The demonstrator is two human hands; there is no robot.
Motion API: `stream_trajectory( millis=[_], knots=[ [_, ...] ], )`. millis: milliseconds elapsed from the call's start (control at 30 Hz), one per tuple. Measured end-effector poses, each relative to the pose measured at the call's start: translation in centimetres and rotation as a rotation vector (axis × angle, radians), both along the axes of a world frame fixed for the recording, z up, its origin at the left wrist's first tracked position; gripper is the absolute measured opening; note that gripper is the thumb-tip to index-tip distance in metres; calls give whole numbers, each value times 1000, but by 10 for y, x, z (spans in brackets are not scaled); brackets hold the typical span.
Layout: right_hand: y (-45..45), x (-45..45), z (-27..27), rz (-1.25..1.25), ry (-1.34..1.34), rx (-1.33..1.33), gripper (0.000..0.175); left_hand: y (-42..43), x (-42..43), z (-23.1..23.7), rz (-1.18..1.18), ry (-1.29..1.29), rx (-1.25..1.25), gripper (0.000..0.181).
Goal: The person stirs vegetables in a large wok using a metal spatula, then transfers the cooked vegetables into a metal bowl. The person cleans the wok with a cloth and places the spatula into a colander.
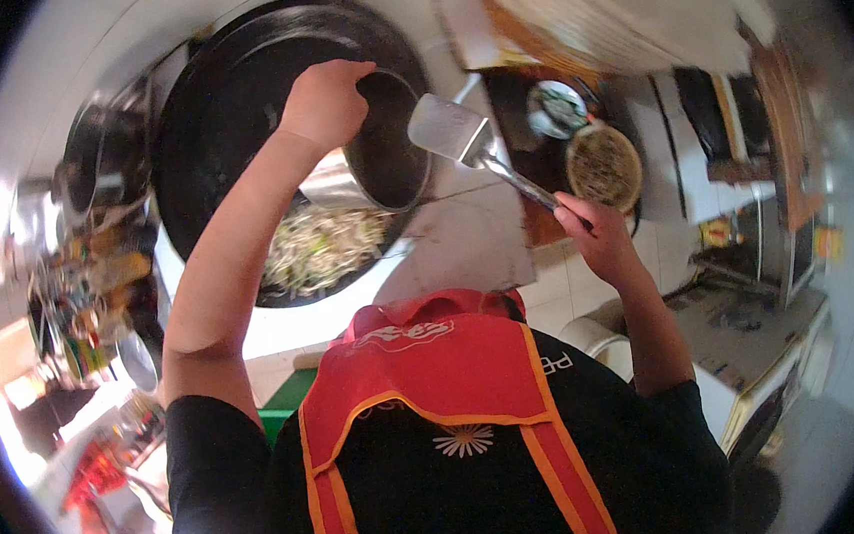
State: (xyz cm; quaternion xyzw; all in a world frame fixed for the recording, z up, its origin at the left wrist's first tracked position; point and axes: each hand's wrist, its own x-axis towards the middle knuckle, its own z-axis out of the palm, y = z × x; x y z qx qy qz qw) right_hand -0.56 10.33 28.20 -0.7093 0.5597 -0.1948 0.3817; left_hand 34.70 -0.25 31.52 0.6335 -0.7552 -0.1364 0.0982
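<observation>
My left hand (pixel 328 103) grips the rim of a metal pot or basin (pixel 335 182), which is tipped on its side over a large black wok (pixel 223 117). The basin's opening faces right, and its inside is dark. Pale shredded food (pixel 324 249) with green bits, resembling bean sprouts, lies in the near part of the wok. To the right, my right hand (pixel 597 235) is closed around the handle of a metal wok spatula (pixel 454 128). The spatula's flat blade is raised beside the basin's mouth, apart from the food.
At right, a plate of greens (pixel 556 109) and a round container of brownish food (pixel 603 168) stand on a dark surface. Dark metal pots (pixel 105 149) and cluttered kitchenware (pixel 98 293) line the left side. A tiled counter (pixel 459 242) adjoins the wok.
</observation>
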Motion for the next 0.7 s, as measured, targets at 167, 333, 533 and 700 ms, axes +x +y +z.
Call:
stream_trajectory(
  millis=[167, 333, 533, 700],
  knots=[
    [55, -158, -22, -525, -91, 182, 29, -33, -216, 11, -162, -131, 75, 25],
    [121, -260, -54, -823, 23, 169, 31, -52, -400, -34, -415, -416, 210, 20],
    [161, -307, -107, -1065, -583, 274, 33, -17, -538, -144, -428, -285, 356, 19],
    [149, -304, -113, -996, -68, 289, 32, 2, -567, -162, -411, -212, 407, 20]
  ],
)
